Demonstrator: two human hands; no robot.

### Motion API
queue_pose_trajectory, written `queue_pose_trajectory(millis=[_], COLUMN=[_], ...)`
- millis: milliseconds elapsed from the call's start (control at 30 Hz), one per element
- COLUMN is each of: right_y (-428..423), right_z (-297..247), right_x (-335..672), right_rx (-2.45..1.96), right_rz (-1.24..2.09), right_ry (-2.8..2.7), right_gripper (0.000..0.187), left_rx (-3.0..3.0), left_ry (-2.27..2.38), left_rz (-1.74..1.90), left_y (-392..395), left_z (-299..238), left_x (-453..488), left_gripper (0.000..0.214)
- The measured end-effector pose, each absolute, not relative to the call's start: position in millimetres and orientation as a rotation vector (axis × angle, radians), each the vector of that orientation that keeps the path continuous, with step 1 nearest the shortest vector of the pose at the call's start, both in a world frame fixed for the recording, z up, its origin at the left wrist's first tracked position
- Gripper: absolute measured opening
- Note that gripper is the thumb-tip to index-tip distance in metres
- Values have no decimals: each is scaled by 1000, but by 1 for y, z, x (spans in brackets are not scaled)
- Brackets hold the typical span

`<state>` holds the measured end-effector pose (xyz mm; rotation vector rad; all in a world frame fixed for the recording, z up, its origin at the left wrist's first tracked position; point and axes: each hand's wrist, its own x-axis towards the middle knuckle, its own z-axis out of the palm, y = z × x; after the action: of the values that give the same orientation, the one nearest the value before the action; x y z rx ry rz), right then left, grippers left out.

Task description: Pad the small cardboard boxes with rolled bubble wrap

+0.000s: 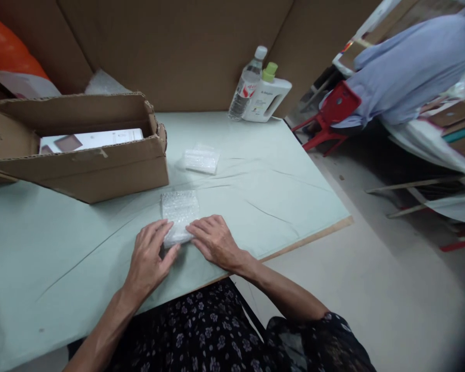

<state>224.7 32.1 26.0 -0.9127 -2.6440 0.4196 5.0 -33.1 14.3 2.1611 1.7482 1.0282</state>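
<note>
A small bubble-wrap sheet point(179, 213) lies flat on the pale green table point(279, 201) near its front edge. My left hand point(150, 257) rests on the sheet's near left corner, fingers stretched out and apart. My right hand point(214, 241) lies flat beside it on the sheet's near right corner, fingers extended. Both hands press the near end of the wrap, where it looks thicker, as if folded over something I cannot make out. A second small bubble-wrapped bundle point(200, 159) lies farther back on the table.
An open cardboard box point(86, 164) holding a white flat item stands at the left. A water bottle point(247, 84) and a white jug with a green cap point(267, 96) stand at the back. A person in a blue shirt point(403, 67) sits at right by a red chair point(332, 114).
</note>
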Motion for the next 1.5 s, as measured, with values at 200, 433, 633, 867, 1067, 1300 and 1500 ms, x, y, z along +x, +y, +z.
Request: queue_pose_trajectory(millis=[200,433,633,867,1067,1300,1500], right_y=[30,30,23,24,28,28,40], right_z=[33,27,6,1,8,16,21], right_x=[226,224,220,213,215,222,219], right_rx=[-971,-998,-975,-991,-1001,-1021,-1164], right_rz=[646,515,551,551,624,675,505], right_ry=[-2502,-2532,-2519,-2519,-2466,-2491,-2545], right_gripper=[31,72,77,78,46,35,58], left_rx=[2083,1842,1715,1689,1674,1777,1875], left_ry=[1727,1855,1747,1751,1803,1813,1942], left_rz=[1004,1027,1105,1135,1122,1127,978], left_y=[-40,-24,-41,-41,-56,-49,-20], left_z=[16,8,0,-7,3,11,8], left_x=[1,-1,27,34,23,11,13], left_gripper=[34,46,55,59,63,32,33])
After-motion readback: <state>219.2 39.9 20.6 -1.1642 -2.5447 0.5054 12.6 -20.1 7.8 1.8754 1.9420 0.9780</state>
